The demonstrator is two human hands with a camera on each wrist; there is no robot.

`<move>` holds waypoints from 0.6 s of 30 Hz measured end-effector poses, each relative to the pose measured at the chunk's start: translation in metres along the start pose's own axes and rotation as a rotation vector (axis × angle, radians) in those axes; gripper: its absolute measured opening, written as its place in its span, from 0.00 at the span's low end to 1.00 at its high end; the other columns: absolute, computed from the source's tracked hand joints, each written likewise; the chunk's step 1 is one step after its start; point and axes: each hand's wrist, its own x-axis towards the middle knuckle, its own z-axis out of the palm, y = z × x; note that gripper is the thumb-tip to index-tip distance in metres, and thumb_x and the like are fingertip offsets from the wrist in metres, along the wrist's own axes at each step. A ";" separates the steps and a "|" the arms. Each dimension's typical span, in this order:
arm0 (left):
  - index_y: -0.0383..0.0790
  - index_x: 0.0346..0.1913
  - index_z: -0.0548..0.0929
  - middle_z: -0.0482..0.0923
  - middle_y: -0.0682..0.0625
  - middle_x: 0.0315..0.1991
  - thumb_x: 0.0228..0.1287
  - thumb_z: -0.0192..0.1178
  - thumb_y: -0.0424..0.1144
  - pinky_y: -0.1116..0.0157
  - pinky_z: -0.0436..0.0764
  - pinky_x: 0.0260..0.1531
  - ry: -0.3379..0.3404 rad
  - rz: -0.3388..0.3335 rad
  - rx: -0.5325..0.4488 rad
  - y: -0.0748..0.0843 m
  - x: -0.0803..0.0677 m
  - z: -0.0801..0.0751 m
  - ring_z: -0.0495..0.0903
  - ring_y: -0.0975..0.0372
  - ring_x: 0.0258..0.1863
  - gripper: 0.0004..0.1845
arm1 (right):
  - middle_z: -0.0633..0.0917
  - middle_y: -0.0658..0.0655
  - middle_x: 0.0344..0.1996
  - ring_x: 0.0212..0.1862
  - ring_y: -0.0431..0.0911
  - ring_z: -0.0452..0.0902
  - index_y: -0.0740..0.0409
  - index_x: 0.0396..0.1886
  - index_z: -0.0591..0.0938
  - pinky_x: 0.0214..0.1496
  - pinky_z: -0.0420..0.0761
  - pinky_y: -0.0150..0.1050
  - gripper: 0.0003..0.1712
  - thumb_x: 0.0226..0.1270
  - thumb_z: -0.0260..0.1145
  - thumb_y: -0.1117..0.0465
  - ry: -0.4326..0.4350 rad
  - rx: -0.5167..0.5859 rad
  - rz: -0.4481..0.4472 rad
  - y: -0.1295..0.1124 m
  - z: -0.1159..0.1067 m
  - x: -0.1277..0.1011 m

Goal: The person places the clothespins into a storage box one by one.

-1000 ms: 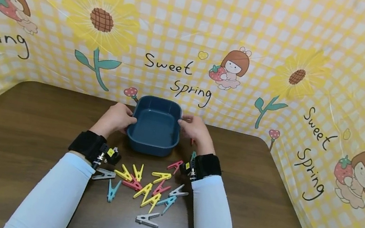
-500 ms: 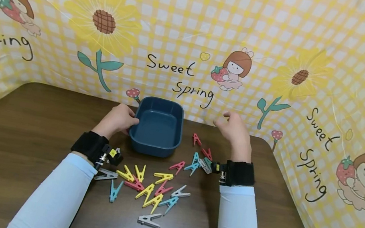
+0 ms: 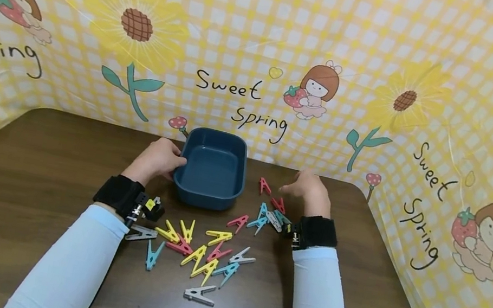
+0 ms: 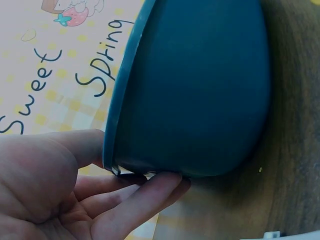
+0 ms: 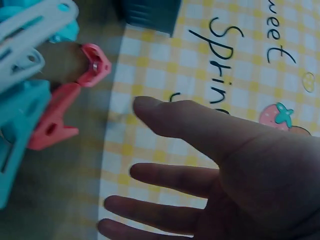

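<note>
A dark blue rectangular bin (image 3: 206,197) stands near the back of the table with nothing inside. My left hand (image 3: 158,160) grips its left wall, thumb over the rim and fingers against the outside, as the left wrist view shows. To the right of the bin, my right hand (image 3: 309,190) hovers with fingers spread and holds nothing. Close to it lie a red clothespin (image 3: 264,186), another red clothespin (image 5: 56,120), and blue and grey ones. In front of the bin are several more clothespins, among them a yellow clothespin (image 3: 218,236) and a grey clothespin (image 3: 200,294).
The brown wooden table (image 3: 48,185) is bounded at the back and sides by a yellow checked cloth (image 3: 228,35) with printed flowers and lettering. A blue clothespin (image 3: 152,255) and a grey clothespin (image 3: 141,233) lie beside my left forearm.
My right hand has let go of the bin's right edge and moved right, then come slightly back left and nearer the table. My left hand and the bin have stayed put.
</note>
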 end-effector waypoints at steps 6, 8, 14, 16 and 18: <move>0.23 0.59 0.86 0.90 0.30 0.51 0.81 0.58 0.40 0.53 0.95 0.46 -0.001 -0.011 0.004 0.000 0.001 0.000 0.93 0.60 0.30 0.21 | 0.84 0.68 0.63 0.60 0.60 0.83 0.66 0.65 0.81 0.62 0.87 0.54 0.35 0.71 0.75 0.46 -0.043 -0.041 0.047 -0.005 0.011 -0.001; 0.23 0.59 0.87 0.90 0.30 0.51 0.81 0.58 0.40 0.54 0.95 0.46 0.000 -0.015 0.004 -0.001 0.002 0.001 0.93 0.60 0.29 0.20 | 0.85 0.64 0.52 0.49 0.55 0.82 0.66 0.58 0.84 0.50 0.86 0.47 0.31 0.69 0.77 0.46 -0.046 -0.035 0.058 -0.007 0.016 0.000; 0.23 0.58 0.87 0.90 0.31 0.49 0.81 0.59 0.40 0.54 0.95 0.44 -0.002 -0.017 -0.008 -0.004 0.003 0.003 0.92 0.61 0.29 0.20 | 0.78 0.54 0.28 0.30 0.46 0.74 0.63 0.40 0.88 0.30 0.74 0.37 0.20 0.66 0.80 0.49 -0.041 -0.022 0.061 -0.009 0.027 0.007; 0.24 0.57 0.87 0.90 0.33 0.48 0.81 0.58 0.40 0.55 0.95 0.44 -0.002 -0.017 -0.011 -0.004 0.004 0.003 0.92 0.61 0.28 0.20 | 0.80 0.54 0.27 0.28 0.46 0.74 0.64 0.40 0.88 0.29 0.74 0.36 0.20 0.66 0.80 0.49 -0.032 -0.018 0.063 -0.009 0.029 0.008; 0.24 0.56 0.87 0.90 0.34 0.46 0.81 0.58 0.40 0.55 0.95 0.44 -0.001 -0.016 -0.012 -0.004 0.005 0.003 0.92 0.62 0.28 0.20 | 0.81 0.55 0.27 0.28 0.45 0.76 0.64 0.40 0.88 0.28 0.75 0.36 0.21 0.65 0.80 0.49 -0.023 -0.016 0.064 -0.009 0.030 0.010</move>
